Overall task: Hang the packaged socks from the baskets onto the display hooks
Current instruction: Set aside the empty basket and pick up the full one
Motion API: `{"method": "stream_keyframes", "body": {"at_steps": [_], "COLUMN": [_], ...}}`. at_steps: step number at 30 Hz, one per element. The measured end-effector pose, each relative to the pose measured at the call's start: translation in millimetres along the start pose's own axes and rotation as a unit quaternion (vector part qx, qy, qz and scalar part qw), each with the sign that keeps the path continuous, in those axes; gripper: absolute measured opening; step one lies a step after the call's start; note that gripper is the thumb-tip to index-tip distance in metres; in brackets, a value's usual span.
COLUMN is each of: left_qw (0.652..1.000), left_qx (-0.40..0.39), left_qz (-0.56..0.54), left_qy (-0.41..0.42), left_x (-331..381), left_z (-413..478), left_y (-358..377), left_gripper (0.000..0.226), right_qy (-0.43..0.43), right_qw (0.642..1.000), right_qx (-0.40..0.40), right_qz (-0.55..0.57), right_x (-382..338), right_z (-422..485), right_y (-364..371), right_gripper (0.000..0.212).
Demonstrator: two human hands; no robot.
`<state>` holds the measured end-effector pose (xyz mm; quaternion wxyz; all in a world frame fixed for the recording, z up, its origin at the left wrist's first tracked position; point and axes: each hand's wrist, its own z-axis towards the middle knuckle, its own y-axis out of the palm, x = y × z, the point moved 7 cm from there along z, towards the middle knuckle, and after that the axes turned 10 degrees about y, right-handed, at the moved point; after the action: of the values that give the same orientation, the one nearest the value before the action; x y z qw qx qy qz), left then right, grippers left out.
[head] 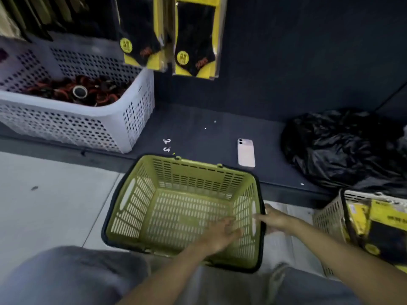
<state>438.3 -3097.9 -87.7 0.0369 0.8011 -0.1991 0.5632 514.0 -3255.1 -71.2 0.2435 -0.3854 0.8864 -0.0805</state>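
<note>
A: Status of hands?
B: Left hand [222, 232] is inside the green basket [187, 172], fingers loosely curled, holding nothing. Right hand [275, 219] reaches its right wall from outside; grip indeterminate (blur).
A: Packaged socks [387, 230]?
B: In the beige basket [328, 216], far right.

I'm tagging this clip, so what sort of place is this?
Probably a shop's sock aisle: packaged socks hang on the display wall, a green shopping basket sits empty on the floor, a beige basket holds more packs.
</note>
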Motion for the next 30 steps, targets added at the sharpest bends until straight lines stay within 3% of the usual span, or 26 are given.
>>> {"method": "stream_keyframes", "body": {"at_steps": [2,6,9,13,16,18,20,23,27,30], "left_qw": [1.0,0.997,0.988,0.975,0.973,0.973,0.976,0.969,0.962,0.966], "left_qx": [0.009,0.069,0.112,0.193,0.191,0.146,0.092,0.066,0.026,-0.034], "left_qz": [-0.005,0.032,0.101,0.086,0.106,0.155,0.175,0.225,0.271,0.244], "left_qy": [-0.019,-0.032,-0.032,-0.061,-0.066,-0.085,-0.091,-0.076,0.026,0.083], "left_x": [-13,-29,-43,-58,-59,-56,-45,-9,70,125], "left_z": [-12,-42,-74,-112,-129,-131,-123,-94,-22,28], "left_y": [-1,-49,-105,-173,-205,-217,-223,-222,-160,-74], "left_gripper": [0.061,0.062,0.058,0.052,0.051,0.047,0.045,0.066,0.073,0.069], "right_qy": [-0.038,-0.086,-0.104,-0.12,-0.124,-0.142,-0.161,-0.171,-0.167,-0.106], "right_qw": [0.998,0.988,0.979,0.963,0.955,0.965,0.976,0.983,0.979,0.966], "right_qx": [-0.029,-0.064,-0.092,-0.103,-0.114,-0.109,-0.092,-0.048,0.12,0.237], "right_qz": [0.042,0.114,0.147,0.216,0.242,0.19,0.112,0.045,-0.008,-0.022], "right_x": [-22,-70,-114,-170,-192,-194,-187,-156,-71,23], "right_z": [-5,-1,3,2,-6,-13,-20,-28,-57,-94], "right_y": [23,84,142,214,246,247,226,150,-14,-116], "right_gripper": [0.02,0.048,0.05,0.048,0.046,0.044,0.042,0.047,0.045,0.049]}}
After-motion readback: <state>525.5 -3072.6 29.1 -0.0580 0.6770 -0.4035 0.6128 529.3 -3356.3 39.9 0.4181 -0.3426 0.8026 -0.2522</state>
